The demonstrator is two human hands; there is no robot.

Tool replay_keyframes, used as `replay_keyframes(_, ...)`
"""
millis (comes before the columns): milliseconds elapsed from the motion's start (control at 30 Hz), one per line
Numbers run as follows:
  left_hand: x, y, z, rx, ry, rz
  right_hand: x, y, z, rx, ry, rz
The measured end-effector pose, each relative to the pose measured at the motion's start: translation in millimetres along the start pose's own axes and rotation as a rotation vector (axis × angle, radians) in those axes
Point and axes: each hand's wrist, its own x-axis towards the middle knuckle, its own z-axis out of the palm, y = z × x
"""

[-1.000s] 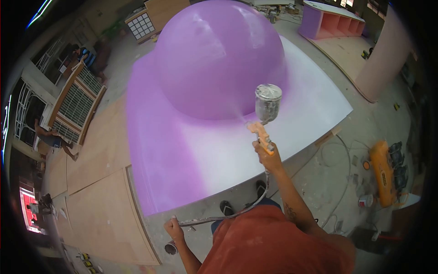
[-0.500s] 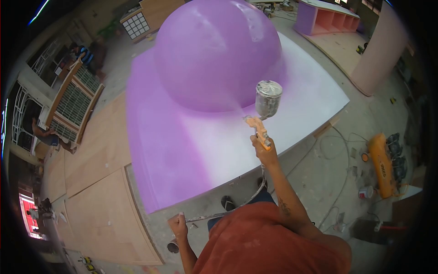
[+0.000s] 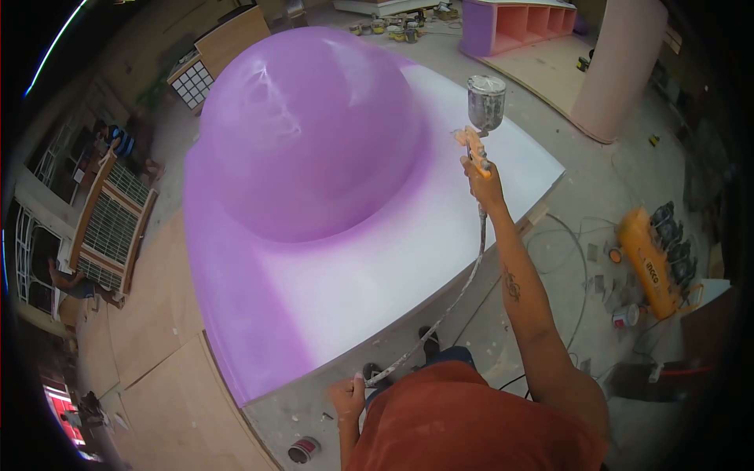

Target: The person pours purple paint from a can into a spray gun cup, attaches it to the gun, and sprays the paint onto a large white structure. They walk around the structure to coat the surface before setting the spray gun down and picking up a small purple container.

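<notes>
My right hand (image 3: 485, 184) grips an orange spray gun (image 3: 475, 151) topped by a paint-smeared metal cup (image 3: 486, 102). From the gun's handle a stained hose (image 3: 452, 310) curves down to my left hand (image 3: 346, 395), whose fingers are wrapped round it near my waist. Beyond the gun stands a large glossy purple dome (image 3: 314, 141) on a wide panel (image 3: 377, 286). The panel is purple along its left side and close round the dome, and white at its front and right. The gun is over the white right part, apart from the dome.
An orange air compressor (image 3: 650, 263) stands on the floor at right, with a loose hose and a paint can (image 3: 625, 315). Another can (image 3: 304, 450) is near my left hand. Wooden boards (image 3: 181, 400) lie at left. Two people are by a framed grille (image 3: 114, 228). A pink column (image 3: 620, 71) rises back right.
My right hand has carried the spray gun up and to the right, away from the dome's front edge. My view has shifted, so the dome now sits lower and further left.
</notes>
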Motion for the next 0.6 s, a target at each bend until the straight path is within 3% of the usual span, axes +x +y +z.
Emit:
replay_keyframes(167,-9.1,-4.3,-14.9,0.021,0.031,-0.049,-30.8,0.5,2.1,-0.011,0.019,0.024)
replay_keyframes(333,-22.9,-21.2,-56.2,-0.022,0.161,-0.160,-125.7,8.4,27.2,0.118,-0.173,0.260)
replay_keyframes(433,-36.6,-49.5,-76.5,-0.080,0.346,-0.162,-186.9,5.6,58.9,0.067,-0.292,0.210)
replay_keyframes(600,-76.3,-79.9,-107.1,-0.139,0.460,-0.187,-263.8,-28.7,124.5,0.094,-0.499,0.200)
